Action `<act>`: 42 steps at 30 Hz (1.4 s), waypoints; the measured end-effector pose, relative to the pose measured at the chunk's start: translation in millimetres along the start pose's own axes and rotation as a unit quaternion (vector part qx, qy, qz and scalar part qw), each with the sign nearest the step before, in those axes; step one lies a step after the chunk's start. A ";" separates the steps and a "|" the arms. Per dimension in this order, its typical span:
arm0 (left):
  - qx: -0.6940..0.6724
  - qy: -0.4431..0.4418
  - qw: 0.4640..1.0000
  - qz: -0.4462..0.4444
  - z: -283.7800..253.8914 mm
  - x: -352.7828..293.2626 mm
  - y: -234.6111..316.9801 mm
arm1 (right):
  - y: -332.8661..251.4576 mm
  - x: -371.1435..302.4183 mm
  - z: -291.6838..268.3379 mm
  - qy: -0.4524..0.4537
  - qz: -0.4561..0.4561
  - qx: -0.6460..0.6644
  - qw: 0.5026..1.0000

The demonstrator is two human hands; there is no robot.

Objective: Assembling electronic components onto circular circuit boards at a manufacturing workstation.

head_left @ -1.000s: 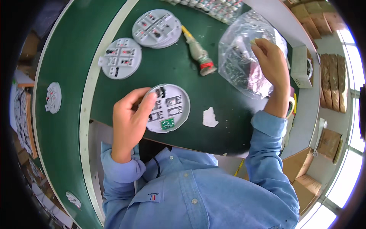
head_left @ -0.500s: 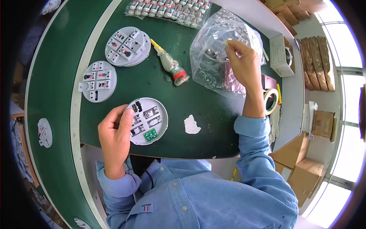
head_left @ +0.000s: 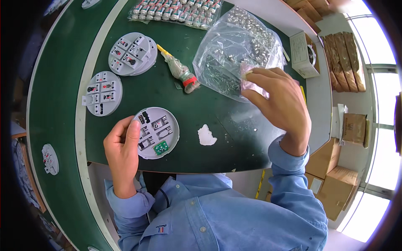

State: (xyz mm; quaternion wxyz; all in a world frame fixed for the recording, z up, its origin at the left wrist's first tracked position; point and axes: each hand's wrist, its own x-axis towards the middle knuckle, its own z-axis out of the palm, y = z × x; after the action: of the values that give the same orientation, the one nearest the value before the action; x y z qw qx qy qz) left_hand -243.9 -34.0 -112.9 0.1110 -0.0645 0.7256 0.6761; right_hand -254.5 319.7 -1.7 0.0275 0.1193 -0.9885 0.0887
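Note:
My left hand [head_left: 122, 144] grips the left rim of a round grey plastic housing [head_left: 172, 144], thumb on top. Its open side faces up, showing metal clips, a black part and a small green circuit board [head_left: 161, 147]. My right hand [head_left: 276, 98] is over the near edge of a clear plastic bag [head_left: 211, 52] of small metal pieces, beside a pink bag [head_left: 248, 71]. Its thumb and fingers are apart, with something pale at the index fingertip, perhaps a cover. What lies under the palm is hidden.
Stacked grey round housings [head_left: 130, 54] and another one [head_left: 104, 93] lie at the left. A plastic-wrapped bottle [head_left: 182, 73] with a yellow tip and a white scrap [head_left: 206, 136] lie mid-table. Packed parts [head_left: 176, 12] are at the back; a white box [head_left: 303, 54] stands right.
My right hand has come down and toward me from above the clear bag to beside the pink bag, its fingers parting. My left hand keeps the housing, almost still; the view has shifted slightly.

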 end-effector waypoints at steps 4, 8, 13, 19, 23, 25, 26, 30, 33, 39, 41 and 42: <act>-0.006 0.012 1.000 0.005 1.6 -0.8 -4.5 | -8.5 36.2 16.9 -0.194 0.045 -0.039 0.979; -0.012 0.016 1.000 0.022 4.7 -3.6 -4.3 | 11.6 45.9 53.8 -0.188 0.078 -0.126 0.971; -0.022 0.018 0.999 0.028 1.0 -2.8 -8.5 | 3.7 45.7 52.6 0.002 0.169 -0.072 0.983; -0.025 0.006 0.998 0.051 0.1 -0.8 -13.8 | -6.5 33.6 59.6 0.014 0.053 0.103 0.993; -0.021 0.007 0.999 0.047 1.3 0.4 -11.2 | 29.0 48.1 91.7 0.051 0.076 -0.030 0.995; -0.016 0.011 0.999 0.046 0.2 -0.1 -11.0 | 30.9 59.5 91.1 0.064 0.062 -0.006 0.996; -0.009 0.023 0.999 0.038 -0.4 -1.0 -11.2 | 30.1 64.5 91.7 0.079 0.051 0.012 0.995; -0.040 0.006 0.998 0.044 0.5 -0.2 -9.4 | 44.7 75.1 96.7 0.029 0.033 0.004 0.999; -0.059 0.003 0.998 0.030 -1.7 0.4 -9.1 | 42.2 75.5 102.7 0.044 0.057 0.033 0.997; -0.048 -0.006 0.998 0.029 -3.3 3.5 -9.1 | 40.6 69.5 115.6 0.092 0.101 0.056 0.989; -0.059 -0.013 0.998 0.026 -3.2 3.8 -8.9 | 45.8 68.8 115.3 0.126 0.116 0.077 0.982; -0.056 -0.011 0.998 0.024 -3.4 3.3 -8.6 | 48.6 67.9 116.3 0.143 0.125 0.088 0.978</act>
State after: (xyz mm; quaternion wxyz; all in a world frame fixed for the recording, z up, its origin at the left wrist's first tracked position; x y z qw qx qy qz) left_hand -245.3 -37.8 -121.8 0.0991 -0.0451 0.6869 0.7185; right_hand -336.0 329.3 -119.0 0.1466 -0.0168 -0.9699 0.1939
